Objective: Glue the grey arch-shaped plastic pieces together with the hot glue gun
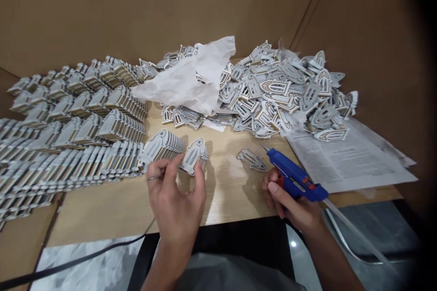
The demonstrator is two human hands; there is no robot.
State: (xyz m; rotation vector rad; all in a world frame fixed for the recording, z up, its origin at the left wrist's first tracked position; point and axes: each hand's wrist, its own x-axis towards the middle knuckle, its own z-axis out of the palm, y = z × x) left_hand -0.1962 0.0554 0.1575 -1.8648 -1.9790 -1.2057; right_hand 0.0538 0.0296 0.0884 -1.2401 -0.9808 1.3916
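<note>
My left hand [177, 204] is closed, thumb and fingers pinching a short stack of arched window-frame pieces [195, 151] at the table's middle. Just left of it, a longer leaning stack of the same white pieces [164, 144] stands close to my fingers. In my right hand [293, 202] is a blue hot glue gun [295, 175], its metal nozzle pointing up and left and a clear glue stick [358, 232] trailing from its back. A single window-frame piece [251, 159] lies flat on the table, left of the nozzle and apart from it.
Rows of stacked pieces [85, 132] cover the table's left side. A loose heap of pieces [273, 91] fills the back right, beside crumpled white paper [191, 77]. Printed sheets [348, 154] lie at right. Brown panels [153, 9] rise behind. A black cable [85, 257] crosses the lower left.
</note>
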